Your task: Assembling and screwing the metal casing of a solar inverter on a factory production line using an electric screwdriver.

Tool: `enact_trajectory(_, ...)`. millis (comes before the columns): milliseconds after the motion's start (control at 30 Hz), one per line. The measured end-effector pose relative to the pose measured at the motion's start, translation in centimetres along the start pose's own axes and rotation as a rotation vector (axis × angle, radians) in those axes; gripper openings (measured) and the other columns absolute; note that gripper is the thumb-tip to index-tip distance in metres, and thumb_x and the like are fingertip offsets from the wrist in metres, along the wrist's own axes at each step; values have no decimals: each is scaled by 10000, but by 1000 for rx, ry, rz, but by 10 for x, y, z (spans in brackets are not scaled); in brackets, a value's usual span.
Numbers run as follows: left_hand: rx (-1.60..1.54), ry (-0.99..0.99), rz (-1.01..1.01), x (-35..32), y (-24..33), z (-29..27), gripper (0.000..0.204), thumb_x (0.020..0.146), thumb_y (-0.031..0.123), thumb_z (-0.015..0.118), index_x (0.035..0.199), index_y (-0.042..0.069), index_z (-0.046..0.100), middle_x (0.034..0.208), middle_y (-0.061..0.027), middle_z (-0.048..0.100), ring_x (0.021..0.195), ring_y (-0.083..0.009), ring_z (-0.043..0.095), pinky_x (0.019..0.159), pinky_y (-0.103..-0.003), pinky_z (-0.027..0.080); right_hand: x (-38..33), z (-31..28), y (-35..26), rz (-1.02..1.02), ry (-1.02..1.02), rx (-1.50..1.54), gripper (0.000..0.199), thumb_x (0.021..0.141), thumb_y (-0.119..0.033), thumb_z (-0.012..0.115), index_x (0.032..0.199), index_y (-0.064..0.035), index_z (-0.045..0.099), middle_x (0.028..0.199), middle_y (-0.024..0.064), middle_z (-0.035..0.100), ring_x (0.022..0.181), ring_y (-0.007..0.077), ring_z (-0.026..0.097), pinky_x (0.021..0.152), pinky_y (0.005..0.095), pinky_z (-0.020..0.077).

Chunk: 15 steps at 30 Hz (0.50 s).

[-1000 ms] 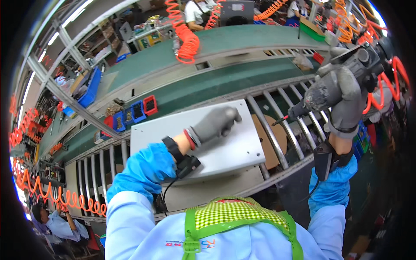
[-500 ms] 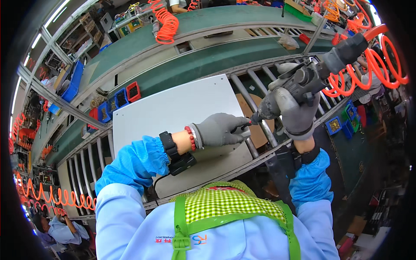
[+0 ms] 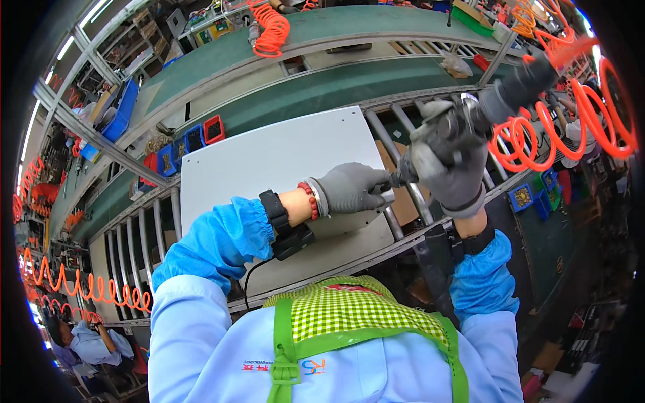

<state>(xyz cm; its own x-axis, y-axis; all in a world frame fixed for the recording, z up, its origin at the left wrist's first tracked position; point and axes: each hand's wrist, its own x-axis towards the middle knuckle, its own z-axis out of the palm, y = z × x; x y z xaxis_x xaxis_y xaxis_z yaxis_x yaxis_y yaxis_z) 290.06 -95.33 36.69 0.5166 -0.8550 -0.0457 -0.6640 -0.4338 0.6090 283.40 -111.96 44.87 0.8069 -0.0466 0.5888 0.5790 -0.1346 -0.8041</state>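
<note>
A flat white panel (image 3: 269,158) with small holes near its corners lies on the roller conveyor (image 3: 396,225). My left hand (image 3: 353,189), in a grey glove, reaches over the panel to its right edge. Its fingertips are pinched together there, and whatever they hold is hidden. With my right hand (image 3: 451,171), also gloved in grey, I grip a dark air-powered driver (image 3: 463,124), fingers wrapped round its body. The tool lies tilted, its nose down beside my left fingertips; motion smears part of it. An orange coiled air hose (image 3: 568,158) is at its rear.
Small red (image 3: 213,129) and blue bins (image 3: 194,138) of small parts stand beyond the panel. More parts bins (image 3: 521,196) sit at the right. Past the conveyor runs a green workbench (image 3: 363,23); another person (image 3: 101,342) works at the lower left.
The driver's nose has come up against my left fingertips, and my right hand has shifted slightly left with it. The whole view has moved a little.
</note>
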Motion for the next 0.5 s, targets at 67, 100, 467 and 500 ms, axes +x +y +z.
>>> enact_trajectory(67,-27,-5,-59,-2,5,-5,409,829,386,632,1115,93,635,874,-164,665,827,-355,633,751,-432,485,6,-3,5,-5,17,-129,314,737,8,689,1018,21,549,752,-3,554,664,58,504,615,226,447)
enact_trajectory(100,-30,2,-59,-1,0,-2,409,829,386,632,1115,93,635,874,-164,665,827,-355,633,751,-432,485,10,-3,6,-20,39,-259,299,750,4,685,1014,27,545,731,-10,543,650,55,497,621,224,449)
enact_trajectory(467,-2,112,-25,-1,-9,11,378,834,403,642,1099,136,675,905,-127,682,868,-325,645,769,-406,488,11,-2,12,-71,135,-230,342,749,47,680,1065,30,551,719,-16,571,625,56,561,622,248,500)
enact_trajectory(500,11,112,-34,-2,-7,12,354,839,393,637,1083,140,677,892,-125,681,861,-324,645,760,-408,488,11,-4,13,-72,131,-229,342,749,47,680,1065,30,551,719,-16,571,625,56,561,622,248,500)
